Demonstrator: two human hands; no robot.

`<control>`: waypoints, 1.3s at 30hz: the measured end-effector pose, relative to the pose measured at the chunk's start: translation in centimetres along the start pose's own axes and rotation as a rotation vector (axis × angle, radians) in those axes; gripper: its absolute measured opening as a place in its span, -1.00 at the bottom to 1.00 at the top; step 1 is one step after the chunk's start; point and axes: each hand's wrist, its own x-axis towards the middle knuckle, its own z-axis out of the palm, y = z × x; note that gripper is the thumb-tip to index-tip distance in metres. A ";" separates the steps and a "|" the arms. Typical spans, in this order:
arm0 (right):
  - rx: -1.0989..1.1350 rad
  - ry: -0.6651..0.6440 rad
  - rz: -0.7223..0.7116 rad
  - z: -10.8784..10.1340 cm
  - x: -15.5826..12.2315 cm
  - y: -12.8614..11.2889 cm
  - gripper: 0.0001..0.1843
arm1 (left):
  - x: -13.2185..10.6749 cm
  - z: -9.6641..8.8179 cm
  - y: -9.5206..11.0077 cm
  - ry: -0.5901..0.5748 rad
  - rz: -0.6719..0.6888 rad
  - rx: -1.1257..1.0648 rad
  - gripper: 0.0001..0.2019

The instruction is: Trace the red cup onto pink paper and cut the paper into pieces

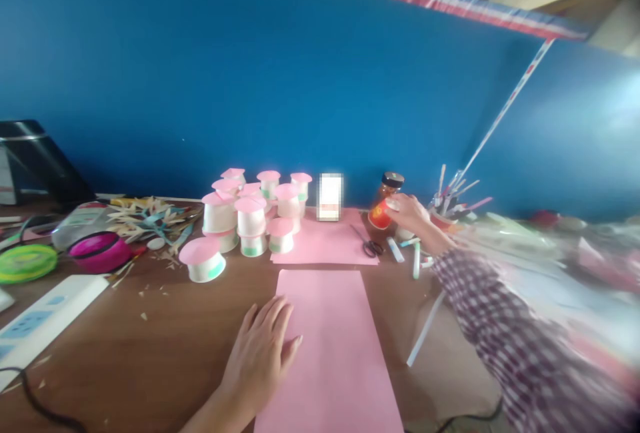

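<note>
My left hand point(263, 349) lies flat with its fingers stretched out, across the left edge of a long pink paper sheet point(333, 353) and the brown table. Reaching to the back right, my right hand point(411, 214) has its fingers bent down beside a jar point(391, 183) with a black lid and a red label. A small white thing point(404, 233) shows under that hand, and its fingertips are partly hidden. Black-handled scissors point(373, 246) rest on more pink paper point(325, 239) behind the long sheet. To its left stand several white paper cups with pink paper tops point(250, 205), some stacked.
Glue sticks point(417, 259) and a clear strip point(425, 329) lie on the right. A holder with brushes point(450, 193) and plastic bags point(520, 236) stand beyond. On the left are a power strip point(50, 316), a magenta tape roll point(100, 251) and scraps point(155, 219). A lit screen point(330, 196) leans at the back.
</note>
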 end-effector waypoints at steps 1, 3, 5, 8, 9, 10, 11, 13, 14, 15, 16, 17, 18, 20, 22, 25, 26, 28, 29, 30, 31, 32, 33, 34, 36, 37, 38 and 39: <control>0.036 0.027 -0.023 -0.2 -0.5 -0.3 -0.50 | 0.0 -0.1 0.1 -0.006 -0.007 -0.007 -0.59; 0.124 0.064 -0.098 -0.4 -2.1 -1.4 -0.52 | 0.1 -0.4 0.3 -0.029 -0.022 -0.016 -0.60; 0.225 0.056 -0.212 -0.4 -4.2 -2.9 -0.58 | 0.1 -0.6 0.4 -0.054 -0.036 -0.024 -0.61; 0.356 0.015 -0.362 0.2 -8.4 -5.9 -0.58 | 0.2 -0.9 0.6 -0.061 -0.060 -0.036 -0.61; 0.406 -0.004 -0.411 0.6 -9.8 -7.0 -0.58 | 0.2 -1.0 0.7 -0.058 -0.072 -0.044 -0.61; 0.518 -0.031 -0.455 1.0 -11.1 -8.0 -0.60 | 0.2 -1.0 0.7 -0.055 -0.084 -0.056 -0.61; 0.611 -0.051 -0.470 1.5 -12.2 -9.0 -0.62 | 0.2 -1.0 0.7 -0.055 -0.093 -0.070 -0.61; 0.764 -0.105 -0.497 2.5 -13.7 -10.6 -0.63 | 0.2 -1.0 0.7 -0.059 -0.104 -0.100 -0.61; 0.807 -0.123 -0.505 3.0 -14.1 -11.3 -0.62 | 0.2 -1.0 0.7 -0.059 -0.104 -0.112 -0.61; 0.829 -0.134 -0.516 3.5 -14.3 -11.9 -0.61 | 0.2 -1.0 0.7 -0.055 -0.102 -0.122 -0.61; 0.832 -0.135 -0.526 3.9 -14.2 -12.3 -0.60 | 0.1 -1.0 0.7 -0.049 -0.102 -0.130 -0.60; 0.823 -0.131 -0.531 4.2 -14.1 -12.8 -0.59 | 0.1 -1.0 0.7 -0.041 -0.105 -0.136 -0.60; 0.809 -0.126 -0.533 4.4 -13.9 -13.1 -0.58 | 0.1 -0.9 0.7 -0.033 -0.109 -0.142 -0.59; 0.780 -0.130 -0.534 4.6 -13.4 -13.7 -0.57 | 0.0 -0.9 0.8 -0.023 -0.120 -0.148 -0.60; 0.762 -0.139 -0.536 4.6 -13.0 -14.2 -0.56 | 0.0 -0.9 0.8 -0.022 -0.127 -0.153 -0.63; 0.764 -0.145 -0.549 4.7 -13.0 -14.8 -0.55 | 0.0 -1.1 0.8 -0.025 -0.134 -0.172 -0.64; 0.769 -0.149 -0.548 4.7 -13.0 -15.0 -0.55 | 0.0 -1.1 0.8 -0.024 -0.138 -0.181 -0.63; 0.778 -0.160 -0.537 5.0 -13.3 -15.2 -0.56 | 0.0 -1.2 0.9 -0.021 -0.152 -0.195 -0.62; 0.782 -0.166 -0.532 5.1 -13.4 -15.3 -0.57 | 0.0 -1.2 0.9 -0.020 -0.161 -0.199 -0.62; 0.787 -0.172 -0.529 5.2 -13.6 -15.4 -0.58 | 0.0 -1.2 0.9 -0.020 -0.171 -0.202 -0.64; 0.793 -0.178 -0.530 5.3 -13.7 -15.4 -0.58 | 0.0 -1.3 0.9 -0.022 -0.179 -0.204 -0.65; 0.800 -0.184 -0.535 5.4 -13.9 -15.5 -0.58 | 0.0 -1.3 1.0 -0.023 -0.184 -0.207 -0.66; 0.808 -0.190 -0.541 5.5 -14.0 -15.5 -0.59 | 0.0 -1.4 1.0 -0.024 -0.189 -0.210 -0.67; 0.813 -0.194 -0.547 5.6 -14.2 -15.6 -0.59 | 0.0 -1.4 1.0 -0.024 -0.192 -0.212 -0.67; 0.821 -0.198 -0.552 5.7 -14.4 -15.7 -0.60 | 0.0 -1.5 1.0 -0.029 -0.193 -0.216 -0.66; 0.824 -0.201 -0.556 5.7 -14.5 -15.7 -0.59 | 0.0 -1.6 1.0 -0.034 -0.193 -0.216 -0.66; 0.825 -0.203 -0.562 5.7 -14.6 -15.7 -0.59 | 0.0 -1.6 1.0 -0.040 -0.195 -0.215 -0.65; 0.824 -0.202 -0.568 5.7 -14.7 -15.8 -0.58 | 0.0 -1.6 1.0 -0.047 -0.195 -0.213 -0.65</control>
